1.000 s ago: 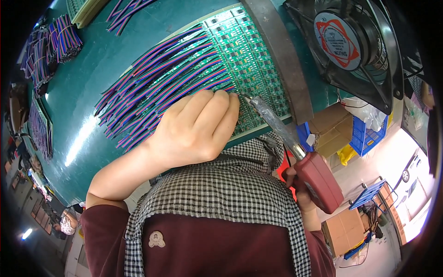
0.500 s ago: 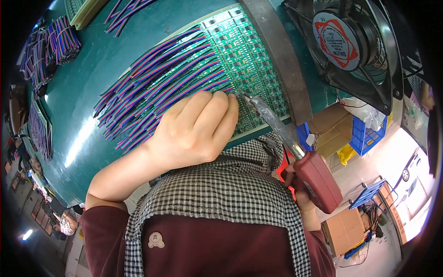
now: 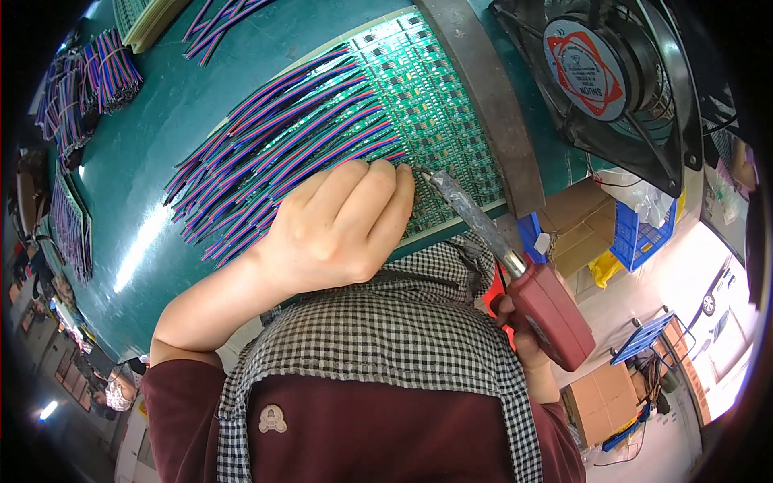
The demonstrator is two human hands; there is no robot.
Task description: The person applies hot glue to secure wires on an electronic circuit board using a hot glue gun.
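A green circuit board panel [image 3: 431, 88] lies on the table, with rows of multicoloured ribbon wires [image 3: 298, 121] running off to its left. My left hand [image 3: 338, 225] rests over the panel's near part, fingers curled together and pressed down among the wires. Its fingertips are hidden, so what they pinch cannot be made out. In my right hand [image 3: 527, 342] is a soldering iron [image 3: 555, 318] with a dark red pistol-shaped handle and a wrapped shaft. Its tip is close to the board, just right of my left fingers. The handle covers much of that hand.
A dark curved bar [image 3: 483, 97] lies along the panel's right side. Beyond it stands a black fan [image 3: 620, 80]. Bundled wires [image 3: 109, 72] and stacked boards [image 3: 149, 24] sit at the far left. A blue crate [image 3: 640, 233] and a cardboard box [image 3: 600, 402] are at right.
The soldering iron has shifted slightly, its handle a little to the left and its tip a little nearer to me. My left hand stays almost in place.
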